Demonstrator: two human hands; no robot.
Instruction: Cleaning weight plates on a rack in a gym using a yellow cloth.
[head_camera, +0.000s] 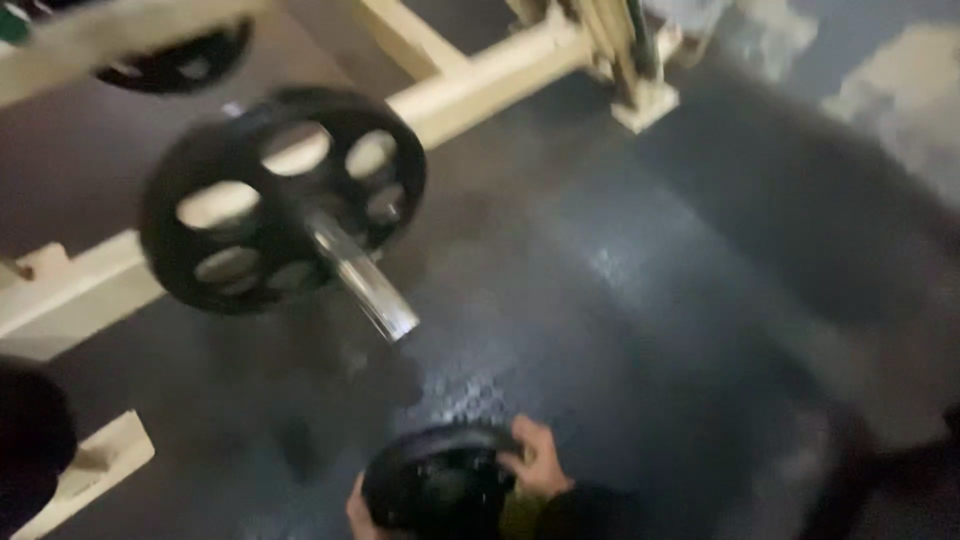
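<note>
A small black weight plate (435, 480) is held low in the view, above the dark floor. My right hand (535, 460) grips its right rim with fingers curled over the edge. My left hand (360, 515) holds its lower left rim, mostly cut off by the frame's bottom. Up and to the left, a larger black plate with round holes (275, 200) sits on a barbell, and the bare chrome sleeve end (365, 285) sticks out toward me. The picture is blurred.
Cream-coloured rack beams (480, 75) run behind the barbell, with a foot (645, 105) on the dark rubber floor (650, 300). Another black plate (180, 60) hangs at top left. A dark shape (30, 440) sits at the left edge.
</note>
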